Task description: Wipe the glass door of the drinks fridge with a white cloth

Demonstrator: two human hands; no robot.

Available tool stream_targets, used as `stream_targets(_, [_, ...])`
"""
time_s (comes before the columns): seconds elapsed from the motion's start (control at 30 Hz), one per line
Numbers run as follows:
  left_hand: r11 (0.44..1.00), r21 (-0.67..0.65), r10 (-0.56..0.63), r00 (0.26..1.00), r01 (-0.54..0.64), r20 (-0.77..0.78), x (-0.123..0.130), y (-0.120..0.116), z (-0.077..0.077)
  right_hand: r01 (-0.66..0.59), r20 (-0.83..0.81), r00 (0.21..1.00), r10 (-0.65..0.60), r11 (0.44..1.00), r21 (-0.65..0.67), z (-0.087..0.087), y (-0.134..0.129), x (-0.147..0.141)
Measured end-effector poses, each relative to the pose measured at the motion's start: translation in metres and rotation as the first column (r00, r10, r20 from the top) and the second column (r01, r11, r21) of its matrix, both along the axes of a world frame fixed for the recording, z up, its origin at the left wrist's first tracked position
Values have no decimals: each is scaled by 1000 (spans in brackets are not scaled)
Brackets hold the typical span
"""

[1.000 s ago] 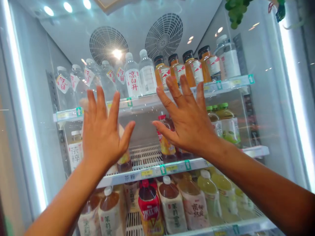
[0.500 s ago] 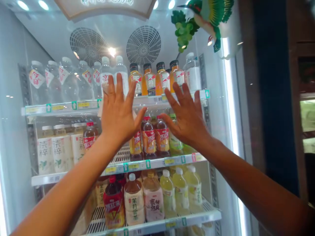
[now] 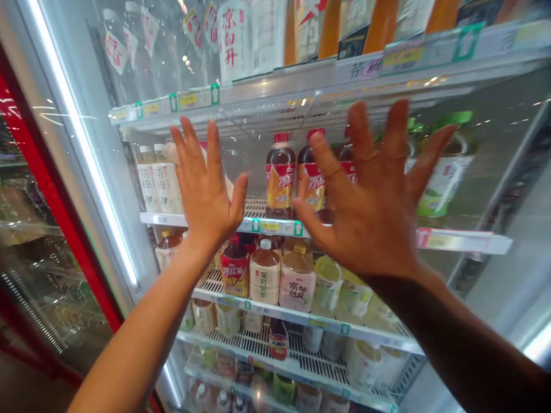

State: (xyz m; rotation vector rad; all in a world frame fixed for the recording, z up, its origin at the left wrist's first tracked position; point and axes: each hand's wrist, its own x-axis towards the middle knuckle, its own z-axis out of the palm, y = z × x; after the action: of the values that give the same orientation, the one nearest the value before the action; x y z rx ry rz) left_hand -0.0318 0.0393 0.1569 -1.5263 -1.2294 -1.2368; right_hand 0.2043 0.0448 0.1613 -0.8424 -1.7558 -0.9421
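Note:
Both my arms reach forward toward a lit drinks fridge. My left hand [image 3: 204, 186] is open, fingers spread, with its back to me; it covers part of the white tea bottles [image 3: 160, 180] on the middle shelf. My right hand [image 3: 374, 201] is also open with fingers wide apart, in front of the red-capped iced tea bottles [image 3: 280, 178] and left of a green-capped bottle [image 3: 445, 172]. Neither hand holds anything. Reflections suggest glass in front, but I cannot tell whether my palms touch it.
Water bottles [image 3: 235, 43] and orange drinks [image 3: 379, 31] line the upper shelf. Below, a shelf carries a large red-labelled bottle [image 3: 235, 269], a jasmine tea bottle [image 3: 264, 275] and yellow-green drinks [image 3: 329, 281]. A red frame [image 3: 64, 189] runs down the left, beside a bright light strip [image 3: 81, 137].
The view has come closer to the shelves and tilted downward, so lower shelves and the red frame show. Both hands stay raised and spread; the right one appears larger.

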Motion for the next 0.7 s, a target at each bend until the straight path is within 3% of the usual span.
stream_targets(0.1, [1000,-20,5,994,-7,-111,-10,-11,-85,-94,45,994,99,992,-85,-37,-9,-46])
stream_targets(0.13, [999,-32,3,988,-8,-156,-17,-14,-106,-112,39,992,116,988,-103,-46,-11,-58])
stream_targets(0.17, [999,-43,9,984,-16,-177,-26,-16,-117,-122,32,991,127,986,-113,-52,-13,-67])
stream_targets(0.23, [998,-39,52,988,-59,-146,-49,-14,-109,-124,27,991,128,985,-120,-59,-15,-81])
stream_targets(0.33, [991,1,134,990,-135,36,-77,-8,-67,-98,-10,995,98,992,-82,-65,-16,-90])
stream_targets(0.37, [991,9,130,989,-131,72,-82,-8,-63,-89,-28,996,87,993,-73,-68,-16,-93])
stream_targets(0.43, [997,15,79,995,-80,62,-85,-13,-80,-80,-64,995,76,995,-65,-76,-17,-99])
stream_targets(0.53, [1000,-1,-12,997,12,-82,-91,-20,-133,-85,-100,992,80,995,-46,-87,-16,-113])
stream_targets(0.57, [999,3,-31,991,32,-131,-98,-20,-141,-87,-120,989,84,996,-21,-89,-15,-120])
stream_targets(0.63, [998,29,-48,986,53,-157,-119,-14,-133,-90,-164,982,94,995,32,-91,-13,-134])
stream_targets(0.7, [996,74,-45,995,52,-91,-143,-5,-100,-91,-206,974,100,994,53,-92,-13,-147])
